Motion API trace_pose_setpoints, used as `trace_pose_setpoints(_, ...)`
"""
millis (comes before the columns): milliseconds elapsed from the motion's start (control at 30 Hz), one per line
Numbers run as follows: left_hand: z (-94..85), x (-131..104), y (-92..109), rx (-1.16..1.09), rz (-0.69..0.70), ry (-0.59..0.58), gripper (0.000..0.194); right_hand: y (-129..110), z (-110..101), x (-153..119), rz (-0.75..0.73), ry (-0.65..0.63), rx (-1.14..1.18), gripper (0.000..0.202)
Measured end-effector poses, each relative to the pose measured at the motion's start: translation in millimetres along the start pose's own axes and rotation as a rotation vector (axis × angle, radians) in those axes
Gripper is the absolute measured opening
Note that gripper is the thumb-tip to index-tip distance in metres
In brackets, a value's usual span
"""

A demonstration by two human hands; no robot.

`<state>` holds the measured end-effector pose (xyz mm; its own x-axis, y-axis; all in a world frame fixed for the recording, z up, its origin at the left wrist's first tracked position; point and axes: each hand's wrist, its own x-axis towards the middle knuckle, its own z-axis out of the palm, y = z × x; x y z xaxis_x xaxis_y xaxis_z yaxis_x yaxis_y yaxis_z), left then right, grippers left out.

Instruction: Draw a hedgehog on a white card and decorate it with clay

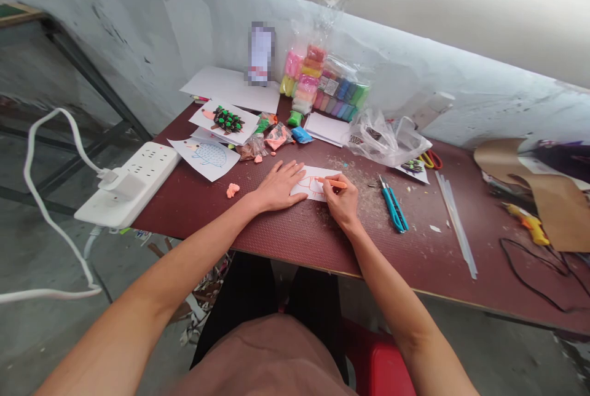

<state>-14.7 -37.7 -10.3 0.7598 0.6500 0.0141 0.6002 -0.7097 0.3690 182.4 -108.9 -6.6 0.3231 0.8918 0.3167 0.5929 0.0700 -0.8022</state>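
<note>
My right hand (342, 200) is closed around an orange pen (335, 183), its tip at a small white sheet of paper (318, 194). Orange outlines are drawn on that sheet. My left hand (282, 187) lies flat with fingers spread, its edge over the paper's left side. To the left of it sits a lump of peach clay (233, 190). Farther back left are a paper with a blue hedgehog drawing (207, 158) and a card with a hedgehog figure in dark pieces and green dots (225, 120). A teal utility knife (393, 205) lies right of my right hand.
Bags of colored clay (306, 76) and a phone (260, 55) stand against the wall. A clear plastic bag (385, 141), scissors (431, 159), glue sticks (456, 224) and a yellow glue gun (530, 224) lie to the right. A white power strip (133, 181) juts over the left edge.
</note>
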Motion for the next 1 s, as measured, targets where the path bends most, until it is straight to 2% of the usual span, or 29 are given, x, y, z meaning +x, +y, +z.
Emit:
trace_pose_setpoints(167, -1.2, 0.0, 1.0, 0.012, -0.011, -0.015, 0.071, -2.2, -0.4, -0.5, -0.014, -0.001, 0.021, 0.023)
trace_pose_setpoints(367, -1.3, -1.0, 0.3, -0.002, 0.008, 0.01, 0.068, -2.9, -4.4, 2.3, 0.023, 0.122, 0.028, 0.021)
trace_pose_setpoints(600, -0.8, -0.3, 0.4, -0.006, -0.001, 0.003, 0.069, -1.5, -5.0, 1.4, 0.01, 0.07, -0.038, 0.023)
trace_pose_setpoints(833, -1.3, -0.6, 1.6, 0.01, -0.004, -0.003, 0.069, 1.0, -4.0, 2.1, 0.022, 0.028, -0.003, 0.025)
trace_pose_setpoints(1000, -1.7, -0.5, 1.8, 0.022, -0.007, -0.009, 0.07, 1.3, -3.6, 1.8, 0.025, 0.036, -0.003, 0.023)
